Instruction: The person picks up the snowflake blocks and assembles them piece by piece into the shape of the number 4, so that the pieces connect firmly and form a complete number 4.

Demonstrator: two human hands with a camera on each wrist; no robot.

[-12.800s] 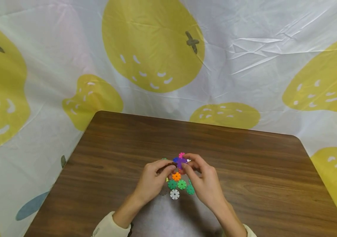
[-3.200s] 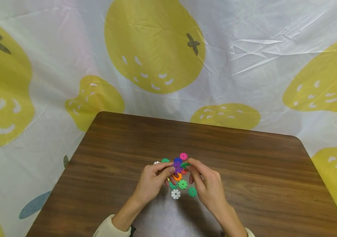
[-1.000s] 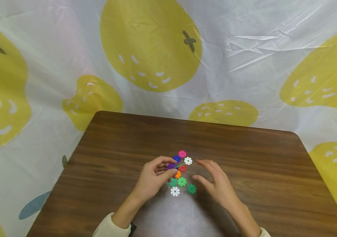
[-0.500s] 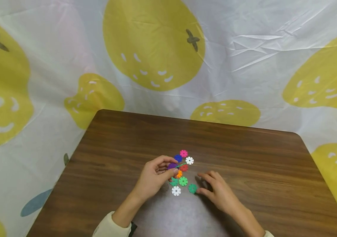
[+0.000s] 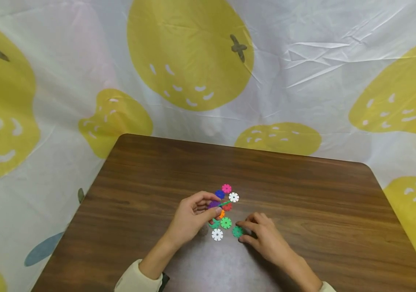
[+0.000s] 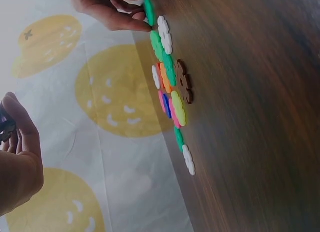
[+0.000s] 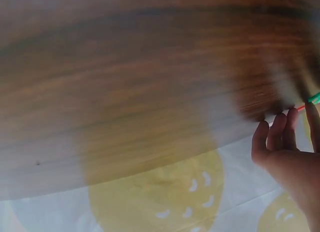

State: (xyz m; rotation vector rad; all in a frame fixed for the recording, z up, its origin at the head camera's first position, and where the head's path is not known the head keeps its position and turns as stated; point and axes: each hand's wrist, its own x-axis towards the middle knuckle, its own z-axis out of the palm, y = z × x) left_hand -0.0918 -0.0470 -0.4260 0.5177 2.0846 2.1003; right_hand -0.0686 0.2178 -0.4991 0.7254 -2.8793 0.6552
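Note:
My left hand (image 5: pixel 188 215) holds a small cluster of notched plastic building discs between thumb and fingers, above the table. A purple disc (image 5: pixel 213 205) and a green disc (image 5: pixel 224 203), seen edge-on, show in it; the fingers hide the rest. In the left wrist view a dark piece (image 6: pixel 6 128) shows at that hand. My right hand (image 5: pixel 266 239) is low at the table, thumb and index finger at opposite edges of a dark green disc (image 5: pixel 237 232). The left wrist view shows this green disc (image 6: pixel 148 11) between the fingertips.
Loose discs lie left of the right hand: light green (image 5: pixel 226 222), white (image 5: pixel 217 234), orange (image 5: pixel 222 213), red (image 5: pixel 227 206), another white (image 5: pixel 233 197), blue (image 5: pixel 220 194) and pink (image 5: pixel 226 188). A brown disc (image 6: pixel 183 81) and a yellow disc (image 6: pixel 178 108) show in the left wrist view.
My right hand has let go of the green disc now in the left hand's cluster, moved right and down, and closed its fingertips on the dark green disc. The left hand stays nearly still.

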